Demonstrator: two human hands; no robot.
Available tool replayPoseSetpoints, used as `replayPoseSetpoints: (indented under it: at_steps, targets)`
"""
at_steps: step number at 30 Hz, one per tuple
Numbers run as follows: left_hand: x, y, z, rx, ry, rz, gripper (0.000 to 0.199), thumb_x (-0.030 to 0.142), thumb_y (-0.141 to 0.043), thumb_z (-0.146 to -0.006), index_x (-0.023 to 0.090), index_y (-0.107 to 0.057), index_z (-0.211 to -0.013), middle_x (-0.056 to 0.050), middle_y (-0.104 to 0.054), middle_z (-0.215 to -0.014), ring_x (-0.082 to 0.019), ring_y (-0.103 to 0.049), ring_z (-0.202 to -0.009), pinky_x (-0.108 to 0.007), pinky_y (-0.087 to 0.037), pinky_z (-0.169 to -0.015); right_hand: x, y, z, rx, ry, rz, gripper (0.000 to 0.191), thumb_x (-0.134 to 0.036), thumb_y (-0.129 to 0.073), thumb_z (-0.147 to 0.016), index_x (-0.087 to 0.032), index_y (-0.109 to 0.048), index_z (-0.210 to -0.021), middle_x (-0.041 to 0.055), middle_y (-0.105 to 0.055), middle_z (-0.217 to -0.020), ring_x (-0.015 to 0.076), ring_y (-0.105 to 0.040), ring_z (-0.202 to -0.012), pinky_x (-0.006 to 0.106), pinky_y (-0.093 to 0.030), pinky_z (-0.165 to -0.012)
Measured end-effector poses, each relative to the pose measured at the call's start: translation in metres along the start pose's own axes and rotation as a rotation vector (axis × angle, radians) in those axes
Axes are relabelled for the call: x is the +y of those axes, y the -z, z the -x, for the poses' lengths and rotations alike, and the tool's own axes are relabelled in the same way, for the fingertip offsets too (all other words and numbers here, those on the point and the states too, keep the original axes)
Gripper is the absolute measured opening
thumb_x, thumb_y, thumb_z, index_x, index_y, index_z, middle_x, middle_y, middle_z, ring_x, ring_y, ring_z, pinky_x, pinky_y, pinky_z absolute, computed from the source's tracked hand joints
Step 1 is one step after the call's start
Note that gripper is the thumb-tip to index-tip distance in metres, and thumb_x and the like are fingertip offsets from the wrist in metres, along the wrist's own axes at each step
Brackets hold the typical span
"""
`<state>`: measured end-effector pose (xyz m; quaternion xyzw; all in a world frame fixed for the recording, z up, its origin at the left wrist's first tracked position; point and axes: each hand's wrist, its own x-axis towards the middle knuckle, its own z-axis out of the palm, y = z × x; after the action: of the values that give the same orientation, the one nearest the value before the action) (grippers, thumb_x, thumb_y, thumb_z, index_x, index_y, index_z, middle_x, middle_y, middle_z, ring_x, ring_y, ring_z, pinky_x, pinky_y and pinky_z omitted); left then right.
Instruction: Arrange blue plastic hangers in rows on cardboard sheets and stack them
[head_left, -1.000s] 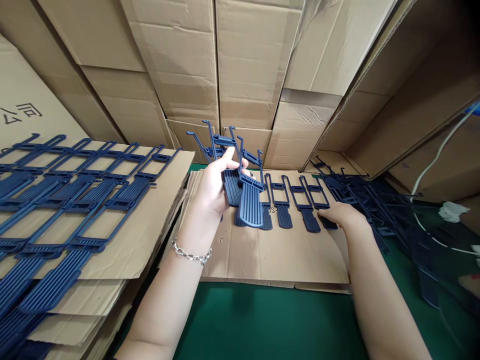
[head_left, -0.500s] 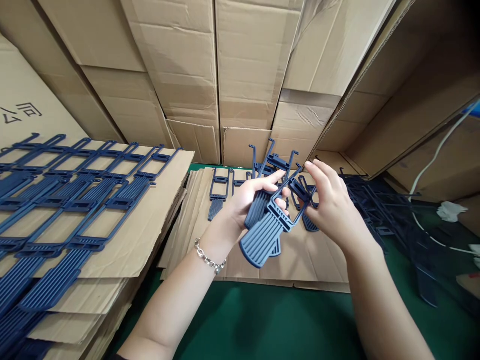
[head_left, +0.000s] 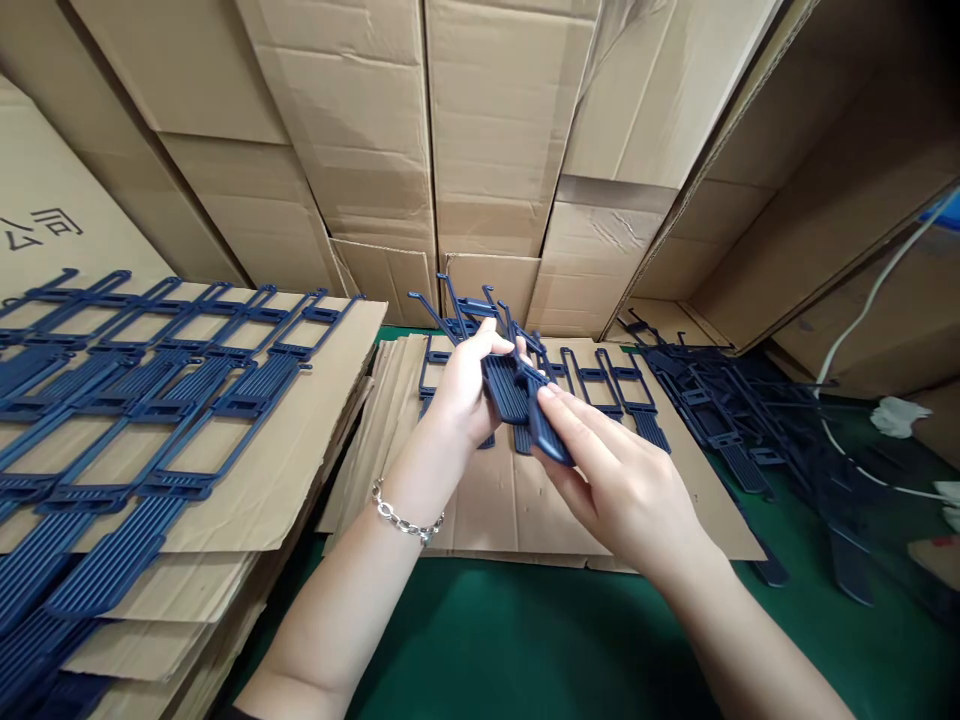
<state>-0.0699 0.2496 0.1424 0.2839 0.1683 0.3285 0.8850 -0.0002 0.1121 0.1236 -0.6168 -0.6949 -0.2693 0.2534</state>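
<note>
While the left hand (head_left: 463, 390) clasps several blue brackets (head_left: 507, 392) at the frame's centre, the fingers (head_left: 577, 420) of the right hand (head_left: 637, 490) pinch one ribbed paddle (head_left: 553, 443); the brackets' overlapping upper ends (head_left: 476, 306) could snag, and hard tugging might spill the bunch.

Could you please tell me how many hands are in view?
2: the left hand holding several ribbed blue parts, and the right hand gripping one part's end.
</note>
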Motion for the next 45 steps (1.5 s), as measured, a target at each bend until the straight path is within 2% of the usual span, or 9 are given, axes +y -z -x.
replayPoseSetpoints:
  at_steps: [4,10,13,18,21,24,28,37,45]
  targets:
    - [0.009,-0.001,0.006,-0.074,-0.024,-0.102,0.076,0.005,-0.044,-0.061,0.020,-0.027,-0.133,-0.001,-0.053,-0.075,-0.009,-0.051,-0.053,-0.020,-0.045,-0.050,-0.001,-0.001,0.004,0.027,-0.058,0.002,0.064,-0.019,-0.044,-0.088,-0.019,-0.013,-0.144,0.0084,-0.050,-0.125,0.0193,-0.056,-0.105,0.025,-0.055,-0.075]
    - [0.040,-0.003,0.026,-0.111,-0.028,-0.145,0.075,0.004,-0.038,-0.064,0.024,-0.026,-0.136,-0.006,-0.055,-0.090,-0.011,-0.056,-0.060,-0.029,-0.051,-0.060,-0.002,0.002,0.010,0.201,-0.112,0.020,0.064,-0.012,-0.041,-0.085,-0.025,-0.017,-0.143,0.0025,-0.044,-0.130,0.0221,-0.051,-0.110,0.030,-0.053,-0.085]
    - [0.057,-0.006,0.045,-0.063,-0.207,-0.135,0.067,0.002,-0.036,-0.066,0.021,-0.033,-0.130,-0.010,-0.054,-0.100,-0.011,-0.058,-0.067,-0.028,-0.050,-0.063,0.000,0.004,0.010,0.254,-0.138,0.019,0.065,-0.012,-0.040,-0.084,-0.023,-0.014,-0.144,0.0038,-0.039,-0.134,0.0236,-0.051,-0.110,0.032,-0.052,-0.085]
    - [0.081,-0.008,0.077,-0.078,-0.495,-0.123,0.024,0.004,-0.034,-0.073,0.016,-0.044,-0.092,-0.012,-0.047,-0.113,-0.005,-0.055,-0.072,-0.023,-0.048,-0.068,-0.007,-0.002,0.009,0.056,-0.011,0.010,0.065,-0.008,-0.035,-0.085,-0.017,-0.012,-0.144,0.0093,-0.038,-0.134,0.0201,-0.048,-0.114,0.027,-0.052,-0.083]
    - [0.088,-0.004,0.083,-0.099,-0.507,-0.075,0.015,0.007,-0.036,-0.073,0.018,-0.041,-0.082,-0.006,-0.049,-0.103,-0.004,-0.054,-0.072,-0.020,-0.047,-0.068,-0.031,-0.017,0.014,-0.024,0.181,-0.020,0.052,-0.008,-0.038,-0.084,-0.003,-0.033,-0.135,0.0210,-0.044,-0.126,0.0241,-0.052,-0.110,0.030,-0.052,-0.081]
    - [0.090,0.003,0.074,-0.102,-0.525,-0.012,0.015,0.008,-0.040,-0.069,0.018,-0.040,-0.081,-0.003,-0.050,-0.090,-0.006,-0.054,-0.071,-0.020,-0.047,-0.064,-0.061,-0.035,0.026,-0.013,0.225,-0.008,0.041,-0.008,-0.043,-0.081,0.002,-0.048,-0.120,0.0261,-0.051,-0.117,0.0290,-0.058,-0.099,0.033,-0.055,-0.069]
    - [0.090,0.012,0.055,-0.049,-0.502,0.019,0.012,0.009,-0.042,-0.068,0.016,-0.041,-0.078,-0.004,-0.051,-0.085,-0.007,-0.053,-0.069,-0.021,-0.047,-0.061,-0.088,-0.052,0.041,-0.049,0.240,-0.055,0.039,-0.009,-0.042,-0.081,-0.001,-0.053,-0.118,0.0250,-0.054,-0.113,0.0309,-0.060,-0.094,0.033,-0.055,-0.063]
    - [0.082,0.019,0.030,0.089,-0.414,0.072,0.011,0.009,-0.047,-0.068,0.017,-0.041,-0.072,-0.004,-0.055,-0.081,-0.010,-0.054,-0.070,-0.025,-0.045,-0.061,-0.102,-0.068,0.054,-0.054,0.280,-0.120,0.036,-0.012,-0.042,-0.081,-0.003,-0.057,-0.113,0.0240,-0.057,-0.109,0.0327,-0.060,-0.093,0.036,-0.055,-0.064]
    - [0.063,0.035,-0.011,0.204,-0.313,0.148,0.011,0.009,-0.049,-0.064,0.016,-0.043,-0.069,0.000,-0.054,-0.068,-0.010,-0.058,-0.062,-0.021,-0.048,-0.059,-0.110,-0.082,0.063,-0.220,0.216,-0.103,0.038,-0.018,-0.038,-0.085,-0.015,-0.052,-0.120,0.0132,-0.050,-0.125,0.0296,-0.056,-0.096,0.041,-0.052,-0.072]
